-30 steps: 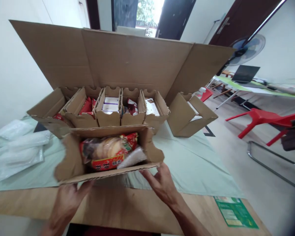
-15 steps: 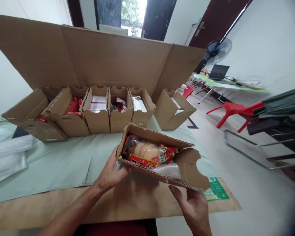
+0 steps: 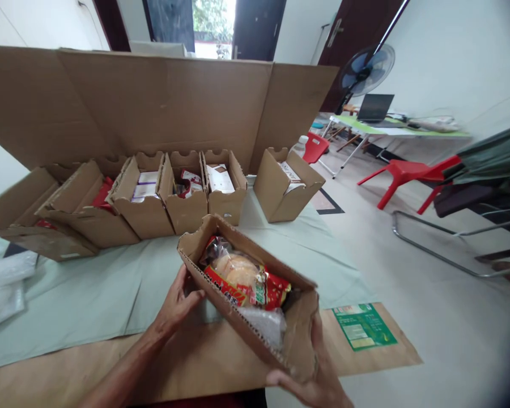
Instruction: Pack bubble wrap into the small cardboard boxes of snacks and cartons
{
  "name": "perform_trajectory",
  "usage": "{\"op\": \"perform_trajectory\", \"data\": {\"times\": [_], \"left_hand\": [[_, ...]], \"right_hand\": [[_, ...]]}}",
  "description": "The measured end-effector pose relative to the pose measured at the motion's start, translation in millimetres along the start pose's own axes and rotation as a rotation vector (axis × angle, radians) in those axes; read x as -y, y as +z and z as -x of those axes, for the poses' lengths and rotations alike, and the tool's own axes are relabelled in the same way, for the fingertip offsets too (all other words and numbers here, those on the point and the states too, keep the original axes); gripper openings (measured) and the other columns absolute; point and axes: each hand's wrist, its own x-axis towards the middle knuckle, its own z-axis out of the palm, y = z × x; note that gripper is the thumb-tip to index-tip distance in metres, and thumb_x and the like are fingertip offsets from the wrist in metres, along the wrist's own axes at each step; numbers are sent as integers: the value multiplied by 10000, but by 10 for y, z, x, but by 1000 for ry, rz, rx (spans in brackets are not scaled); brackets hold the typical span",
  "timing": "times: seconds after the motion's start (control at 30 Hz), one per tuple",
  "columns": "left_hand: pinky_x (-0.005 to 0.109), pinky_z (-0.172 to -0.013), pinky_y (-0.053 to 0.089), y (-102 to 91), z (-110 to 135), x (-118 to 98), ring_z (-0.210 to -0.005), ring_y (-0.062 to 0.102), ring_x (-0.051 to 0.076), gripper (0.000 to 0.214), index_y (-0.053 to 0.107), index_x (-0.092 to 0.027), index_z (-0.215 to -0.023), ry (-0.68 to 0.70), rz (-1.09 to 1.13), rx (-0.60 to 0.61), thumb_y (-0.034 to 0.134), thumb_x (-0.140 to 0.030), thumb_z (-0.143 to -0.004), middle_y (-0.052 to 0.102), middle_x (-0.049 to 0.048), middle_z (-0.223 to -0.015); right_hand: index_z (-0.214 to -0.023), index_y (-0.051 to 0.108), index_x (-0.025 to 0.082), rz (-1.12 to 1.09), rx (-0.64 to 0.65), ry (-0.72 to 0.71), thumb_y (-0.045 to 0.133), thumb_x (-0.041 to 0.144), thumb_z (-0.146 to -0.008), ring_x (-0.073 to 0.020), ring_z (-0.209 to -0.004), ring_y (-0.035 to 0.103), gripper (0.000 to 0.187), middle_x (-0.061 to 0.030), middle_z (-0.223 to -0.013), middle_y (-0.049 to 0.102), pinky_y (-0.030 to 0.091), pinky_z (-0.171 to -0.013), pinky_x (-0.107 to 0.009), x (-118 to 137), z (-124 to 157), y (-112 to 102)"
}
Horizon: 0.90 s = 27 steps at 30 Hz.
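Note:
Both hands hold a brown cardboard box above the near edge of the table, tilted so that its open top faces me. My left hand grips its left end, and my right hand is wrapped around the right end, thumb on the near side. Inside lies a red snack packet with round, pale crackers showing through its clear window. Below the packet is a piece of bubble wrap. The fingers under the box are partly hidden.
Several open cardboard boxes with packets stand in a row behind, one box apart on the right. A tall cardboard sheet rises behind them. Plastic wrapping lies at left, a green label at right. A red chair stands beyond.
The box has turned, its right end swinging down and toward me. My right hand has closed around that end. The view has shifted slightly to the right.

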Motion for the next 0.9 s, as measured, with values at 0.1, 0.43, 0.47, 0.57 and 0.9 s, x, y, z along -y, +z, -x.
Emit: {"op": "perform_trajectory", "data": {"times": [0.1,0.43,0.47,0.57,0.9], "left_hand": [[512,-1184,379,66,-72,40,-1385,510,362,808,439,-185,-1523,-5,-17,4,696,-480,-815,559,148,-1494],[549,-1276,212,291,-385,363,-1567,242,393,1044,211,-197,-1641,112,-49,204,698,-641,-832,247,181,-1702],[566,-1276,203,279,-385,445,-1566,239,400,1035,214,-196,-1640,109,-87,178,700,-628,-834,245,185,-1702],[600,-1268,210,217,-377,640,-1554,274,405,950,264,-202,-1627,128,-182,168,699,-533,-849,277,182,-1691],[630,-1263,239,213,-347,716,-1542,316,394,849,363,-235,-1592,211,-303,197,679,-263,-805,388,152,-1645]], "right_hand": [[-1675,92,274,94,34,-45,915,460,-624,-448,-1419,493,1348,-159,-1586,472,562,-1031,-578,-117,354,93],[-1656,171,280,159,-384,95,878,468,-683,-480,-1439,432,1217,-154,-1624,387,506,-1062,-651,23,91,-22],[-1657,158,284,92,-406,111,864,475,-699,-478,-1449,420,1205,-155,-1638,363,485,-1078,-661,133,8,-33],[-1652,135,289,-95,-501,146,853,475,-710,-469,-1469,394,1199,-165,-1676,292,412,-1110,-708,418,-238,-43],[-1571,238,185,-25,-680,-97,844,456,-741,-367,-1409,497,1064,-238,-1565,411,422,-1123,-592,352,-1162,332]]}}
